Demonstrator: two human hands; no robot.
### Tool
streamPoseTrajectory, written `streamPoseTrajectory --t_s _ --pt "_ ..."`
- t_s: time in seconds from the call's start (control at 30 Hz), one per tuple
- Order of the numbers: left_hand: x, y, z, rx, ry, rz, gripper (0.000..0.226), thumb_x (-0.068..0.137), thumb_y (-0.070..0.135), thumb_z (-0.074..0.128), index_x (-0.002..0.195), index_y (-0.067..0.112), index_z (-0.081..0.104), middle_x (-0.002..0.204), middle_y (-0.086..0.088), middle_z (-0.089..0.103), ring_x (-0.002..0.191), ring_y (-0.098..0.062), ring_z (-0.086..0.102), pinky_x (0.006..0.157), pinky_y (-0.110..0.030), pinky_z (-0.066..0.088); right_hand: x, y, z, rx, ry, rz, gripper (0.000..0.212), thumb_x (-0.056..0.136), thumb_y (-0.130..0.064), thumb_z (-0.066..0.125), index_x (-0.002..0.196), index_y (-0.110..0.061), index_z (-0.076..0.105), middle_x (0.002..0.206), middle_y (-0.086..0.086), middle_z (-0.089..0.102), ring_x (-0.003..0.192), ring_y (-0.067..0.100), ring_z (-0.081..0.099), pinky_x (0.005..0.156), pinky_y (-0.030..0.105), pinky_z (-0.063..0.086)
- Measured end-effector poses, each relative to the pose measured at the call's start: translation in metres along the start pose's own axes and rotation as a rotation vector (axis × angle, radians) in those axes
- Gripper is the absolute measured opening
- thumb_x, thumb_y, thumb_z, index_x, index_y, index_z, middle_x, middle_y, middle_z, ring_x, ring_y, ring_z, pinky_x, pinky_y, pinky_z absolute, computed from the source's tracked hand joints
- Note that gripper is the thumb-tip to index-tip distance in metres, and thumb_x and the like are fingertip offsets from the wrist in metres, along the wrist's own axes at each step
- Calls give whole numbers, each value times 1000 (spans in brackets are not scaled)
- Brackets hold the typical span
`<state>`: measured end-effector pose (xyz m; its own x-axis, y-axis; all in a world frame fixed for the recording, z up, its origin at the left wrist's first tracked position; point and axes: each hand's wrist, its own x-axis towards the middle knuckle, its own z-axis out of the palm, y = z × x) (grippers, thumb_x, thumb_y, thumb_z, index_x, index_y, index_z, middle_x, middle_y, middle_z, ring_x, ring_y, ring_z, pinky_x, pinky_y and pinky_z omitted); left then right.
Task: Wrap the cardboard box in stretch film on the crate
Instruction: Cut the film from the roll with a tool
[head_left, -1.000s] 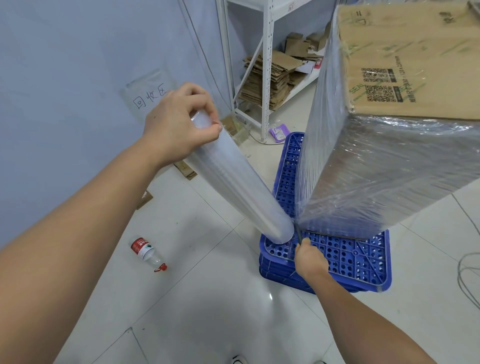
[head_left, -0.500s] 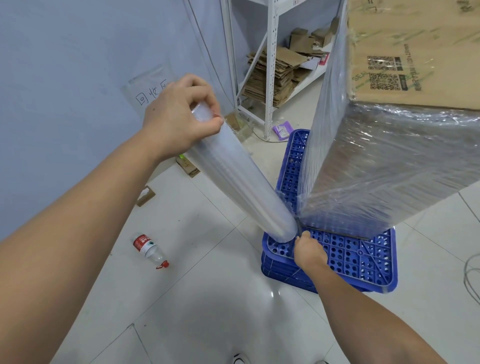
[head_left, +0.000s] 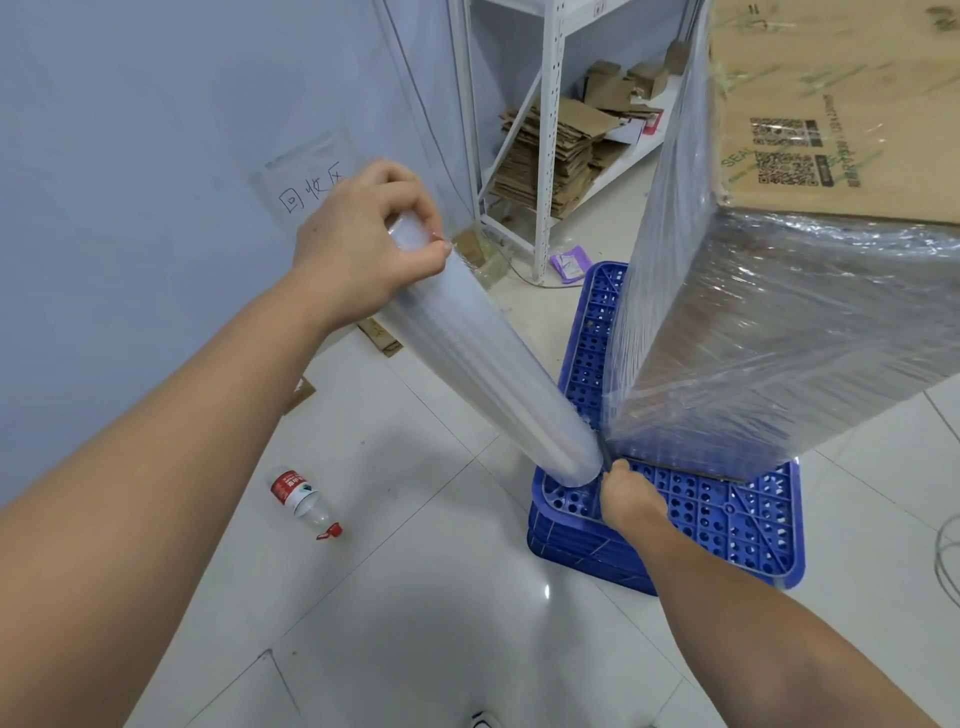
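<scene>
**Box on crate, film roll held at its near corner**

Cardboard box (head_left: 831, 104): tall, stands upright on the blue perforated crate (head_left: 727, 519); top face bare, printed with QR codes; both visible side walls covered in clear stretch film (head_left: 779, 338), wrinkled and glossy. Box occupies the far part of the crate top, with the near holes exposed.

Crate sits on the white tiled floor (head_left: 415, 623), in front of a white metal shelf (head_left: 550, 130) loaded with flattened cardboard (head_left: 550, 156).

Film roll (head_left: 483, 364): long, tilted, upper end toward the wall, lower end down at the near bottom corner of the box, just above the crate edge.

Left hand (head_left: 358, 249): fingers curled around the upper end of the roll, thumb and fingertips pinching its rim.

Right hand (head_left: 631, 499): at the lower end of the roll, by the box corner; fingers curled and apparently holding the dark core stub there, grip partly hidden.

Plastic bottle (head_left: 301, 501), red label and red cap, lies on its side on the floor to the left, well apart from the crate.
</scene>
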<state>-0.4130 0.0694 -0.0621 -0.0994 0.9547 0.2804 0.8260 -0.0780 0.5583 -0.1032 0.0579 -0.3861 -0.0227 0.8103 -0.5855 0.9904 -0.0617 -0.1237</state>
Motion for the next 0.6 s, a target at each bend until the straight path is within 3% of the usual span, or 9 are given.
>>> streamPoseTrajectory --t_s 0.1,0.27,0.43,0.6 --pt "-5 -4 -2 -4 4 -6 16 72 54 66 82 42 65 114 18 58 109 -14 58 93 -51 50 -15 20 15 -86 -36 34 34 95 -7 49 127 -8 37 108 13 61 87 27 59 64 38 44" --pt "-4 5 0 12 -17 25 16 73 56 65 80 42 64 114 20 58 111 -16 56 90 -50 50 -17 25 11 -112 -51 28 34 95 -8 50 128 -9 39 109 11 61 87 25 58 64 37 45" --pt "-6 6 0 25 -11 6 11 73 56 65 77 46 62 114 20 58 110 -14 56 91 -49 49 -10 16 8 -91 -48 21 38 94 -7 52 130 -7 38 114 13 60 96 27 61 68 38 46" --pt "-7 5 0 21 -15 15 9 72 55 66 77 49 63 114 21 58 113 -13 56 95 -51 49 -21 68 41 -135 -130 88 48 97 -8 45 142 -8 29 123 14 58 106 29 60 76 36 50"
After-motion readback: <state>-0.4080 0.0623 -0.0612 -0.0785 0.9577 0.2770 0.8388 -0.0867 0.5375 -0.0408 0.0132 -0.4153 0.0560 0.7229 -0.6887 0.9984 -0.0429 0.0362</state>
